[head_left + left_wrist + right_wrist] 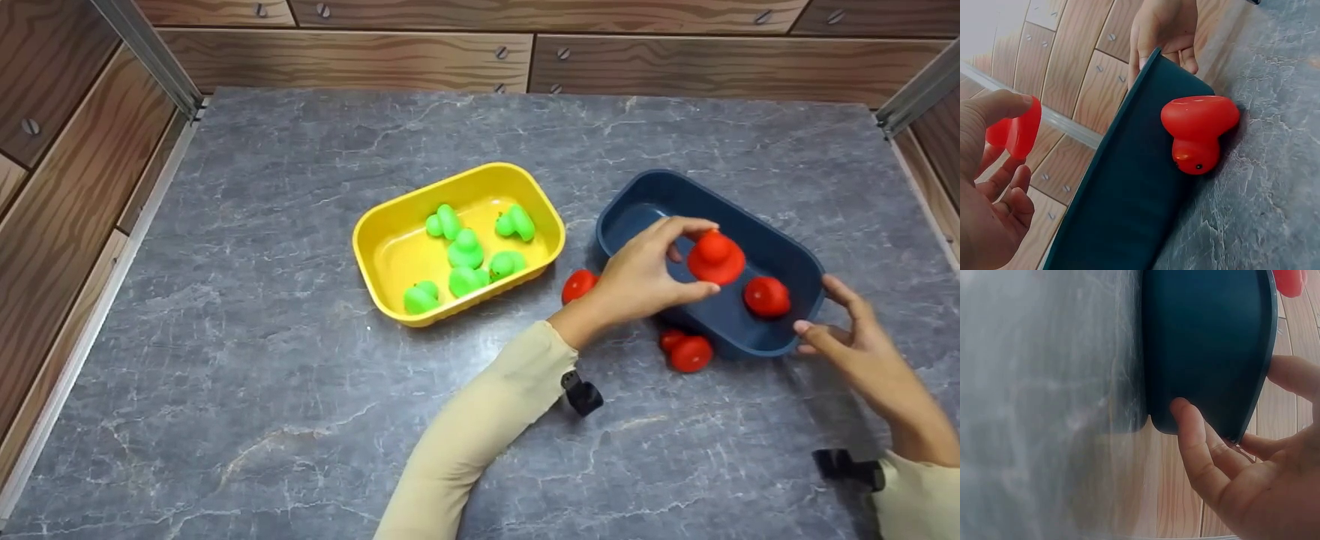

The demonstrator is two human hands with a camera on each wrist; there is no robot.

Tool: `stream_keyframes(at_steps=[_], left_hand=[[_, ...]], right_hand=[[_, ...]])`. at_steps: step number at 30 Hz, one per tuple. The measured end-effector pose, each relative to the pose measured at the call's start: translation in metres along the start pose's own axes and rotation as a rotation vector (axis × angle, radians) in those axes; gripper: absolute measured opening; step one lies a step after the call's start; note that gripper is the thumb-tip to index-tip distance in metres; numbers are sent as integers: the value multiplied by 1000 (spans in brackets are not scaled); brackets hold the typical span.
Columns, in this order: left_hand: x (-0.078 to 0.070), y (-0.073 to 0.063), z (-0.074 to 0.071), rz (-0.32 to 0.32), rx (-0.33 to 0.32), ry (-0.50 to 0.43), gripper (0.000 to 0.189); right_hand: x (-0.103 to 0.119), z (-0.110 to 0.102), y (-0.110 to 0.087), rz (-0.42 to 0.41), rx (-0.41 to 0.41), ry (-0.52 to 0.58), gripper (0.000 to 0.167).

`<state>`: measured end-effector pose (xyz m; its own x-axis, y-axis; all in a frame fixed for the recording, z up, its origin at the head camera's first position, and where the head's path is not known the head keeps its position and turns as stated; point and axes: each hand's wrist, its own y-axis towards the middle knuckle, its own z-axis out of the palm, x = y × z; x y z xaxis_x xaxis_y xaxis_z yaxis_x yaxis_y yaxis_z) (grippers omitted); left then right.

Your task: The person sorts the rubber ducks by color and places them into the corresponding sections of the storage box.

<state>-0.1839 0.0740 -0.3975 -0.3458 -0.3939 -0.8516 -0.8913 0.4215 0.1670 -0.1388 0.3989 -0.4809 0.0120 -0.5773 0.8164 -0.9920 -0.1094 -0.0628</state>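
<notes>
Over the dark blue tub (637,214), my left hand (637,274) pinches a red rubber duck (716,259) between thumb and fingers. The left wrist view shows this duck edge-on, partly covered by the thumb. Inside the tub, toward its right end, lies another red duck (767,297). My right hand (862,349) holds the tub's right end, fingers and thumb about the corner; in the right wrist view fingertips (1182,408) touch the outer wall. On the table against the tub's near side rests a red duck (1199,132). One more red duck (579,286) is partly hidden behind my left wrist.
Left of the blue tub stands a yellow tub (397,255) with several green ducks (466,251) in it. The grey marbled table (247,375) is bounded by wood-patterned panels (360,64) at the back and sides.
</notes>
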Motion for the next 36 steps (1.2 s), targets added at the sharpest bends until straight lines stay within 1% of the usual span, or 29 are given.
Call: stream_keyframes(at_steps=[2,4,7,10,12,14,17,20,21,23,27,30,32,34,36], left_hand=[[1,1,1,-8,2,2,63],[3,3,2,-18,4,2,63],[4,5,4,-35,5,-1,63],[5,7,4,-52,7,1,63],[5,8,4,-62,13,11,64],[4,9,4,-71,21,23,64],[4,10,4,-85,37,37,64],[5,11,5,-95,50,53,64],[5,12,5,-98,57,59,64],[5,13,5,-105,71,76,64],[7,15,4,-116,94,98,64],[8,17,4,-118,94,98,64],[8,17,3,-119,91,100,64],[9,18,3,-127,93,107,64],[9,18,3,-134,97,115,64]], right_hand=[[-6,0,2,8,-4,-15,78],[0,0,0,18,-3,-20,78],[23,2,-6,26,3,-11,78],[45,4,-12,11,12,10,77],[54,6,-14,8,8,11,76],[58,7,-15,15,-7,13,75],[57,7,-15,8,-12,21,74],[52,7,-14,0,-11,53,75],[49,6,-14,-14,2,58,75],[45,5,-13,-15,5,63,75],[40,5,-12,5,-13,25,75],[42,6,-13,9,-15,11,75],[42,5,-13,4,-3,12,75],[36,4,-11,6,0,14,76],[22,2,-7,7,-8,10,76]])
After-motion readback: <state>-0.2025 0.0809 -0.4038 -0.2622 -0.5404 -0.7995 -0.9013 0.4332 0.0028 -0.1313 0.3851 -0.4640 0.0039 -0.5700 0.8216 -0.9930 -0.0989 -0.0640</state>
